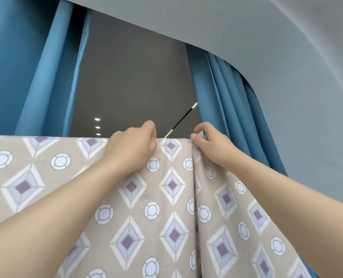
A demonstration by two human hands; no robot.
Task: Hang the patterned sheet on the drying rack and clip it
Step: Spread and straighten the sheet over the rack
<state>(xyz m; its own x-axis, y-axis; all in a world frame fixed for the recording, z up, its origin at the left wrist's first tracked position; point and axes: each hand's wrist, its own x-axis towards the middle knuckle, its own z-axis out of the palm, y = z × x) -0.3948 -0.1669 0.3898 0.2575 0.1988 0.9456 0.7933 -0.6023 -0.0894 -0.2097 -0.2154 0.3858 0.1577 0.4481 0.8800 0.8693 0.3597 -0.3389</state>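
Since the patterned sheet (166, 207) already drapes over the drying rack, itself hidden under the fold, hanging looks done — clipping is left. The left hand (132, 145) and right hand (212, 146) each pinch the top fold with curled fingers; no clip shows.

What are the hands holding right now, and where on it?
Both hold the patterned sheet along its top edge: left hand grips it, right hand pinches it above a vertical fold.

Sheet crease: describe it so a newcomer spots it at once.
Find the beige patterned sheet across the lower frame. Below the right hand pinching its top edge, a dark vertical fold runs down, the print's only break.
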